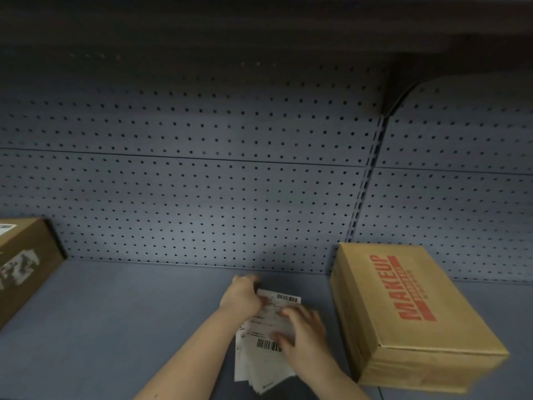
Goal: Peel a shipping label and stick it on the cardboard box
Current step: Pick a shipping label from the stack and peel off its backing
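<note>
A stack of white shipping labels with barcodes lies on the blue shelf, low and centre. My left hand curls over the stack's top left corner, fingers pinching at the edge of the top sheet. My right hand lies flat on the stack's right side, pressing it down. Just right of the labels rests a closed cardboard box with red "MAKEUP" print on its lid. Motion blur hides whether the corner has lifted.
A second cardboard box with a label on top and a torn sticker on its side sits at the far left. A blue pegboard wall backs the shelf. A dark shelf overhangs above.
</note>
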`<action>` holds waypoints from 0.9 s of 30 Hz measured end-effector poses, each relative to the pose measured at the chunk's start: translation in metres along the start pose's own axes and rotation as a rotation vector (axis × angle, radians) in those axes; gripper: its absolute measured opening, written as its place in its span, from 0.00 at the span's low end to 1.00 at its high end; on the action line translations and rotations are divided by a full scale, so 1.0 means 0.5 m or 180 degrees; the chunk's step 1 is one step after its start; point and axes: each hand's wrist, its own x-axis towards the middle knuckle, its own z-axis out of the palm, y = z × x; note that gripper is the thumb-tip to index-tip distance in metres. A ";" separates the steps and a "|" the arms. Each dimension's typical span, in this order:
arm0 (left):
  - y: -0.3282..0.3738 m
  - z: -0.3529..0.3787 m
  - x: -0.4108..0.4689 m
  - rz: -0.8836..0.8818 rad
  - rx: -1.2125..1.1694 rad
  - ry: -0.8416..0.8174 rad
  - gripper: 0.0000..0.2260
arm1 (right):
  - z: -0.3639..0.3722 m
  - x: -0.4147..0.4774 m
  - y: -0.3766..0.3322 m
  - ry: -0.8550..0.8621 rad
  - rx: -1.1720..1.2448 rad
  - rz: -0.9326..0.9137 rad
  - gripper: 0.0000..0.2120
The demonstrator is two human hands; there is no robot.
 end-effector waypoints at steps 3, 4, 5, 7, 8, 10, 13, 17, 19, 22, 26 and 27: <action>0.012 -0.002 0.003 -0.0005 0.0413 -0.0109 0.21 | -0.005 0.002 -0.003 -0.0063 -0.0027 0.0020 0.20; 0.014 -0.002 0.005 0.0019 0.0518 -0.0165 0.20 | -0.006 0.002 -0.004 -0.0079 -0.0022 0.0026 0.20; 0.015 -0.002 0.009 0.0046 0.0603 -0.0215 0.19 | -0.007 0.002 -0.004 -0.0108 -0.0024 0.0038 0.20; 0.017 -0.005 0.013 0.0070 0.0707 -0.0287 0.17 | -0.007 0.000 -0.003 -0.0146 -0.0042 0.0035 0.19; 0.018 -0.006 0.013 0.0074 0.0751 -0.0322 0.16 | -0.007 0.000 -0.004 -0.0150 -0.0049 0.0030 0.19; 0.021 -0.009 0.013 0.0108 0.0806 -0.0379 0.15 | -0.010 -0.002 -0.006 -0.0137 -0.0051 0.0029 0.19; 0.020 -0.015 0.008 0.0251 0.0738 -0.0374 0.11 | -0.017 -0.003 -0.010 -0.0151 -0.0005 0.0041 0.19; 0.000 -0.027 -0.006 0.0321 -0.0238 -0.0127 0.10 | -0.024 -0.006 -0.008 -0.0195 0.0170 0.0011 0.19; -0.004 -0.040 -0.024 0.0241 -0.0785 -0.0007 0.11 | -0.032 -0.010 -0.009 -0.0169 0.0256 -0.0043 0.19; 0.000 -0.060 -0.062 0.0081 -0.1776 0.0046 0.11 | -0.042 -0.008 -0.024 0.0077 0.0514 -0.0066 0.17; 0.017 -0.086 -0.118 0.0053 -0.2459 -0.0084 0.12 | -0.060 0.015 -0.072 0.0691 0.1847 0.0429 0.23; 0.022 -0.093 -0.130 0.0069 -0.2532 -0.0097 0.12 | -0.070 0.021 -0.083 0.0683 0.2181 0.0607 0.23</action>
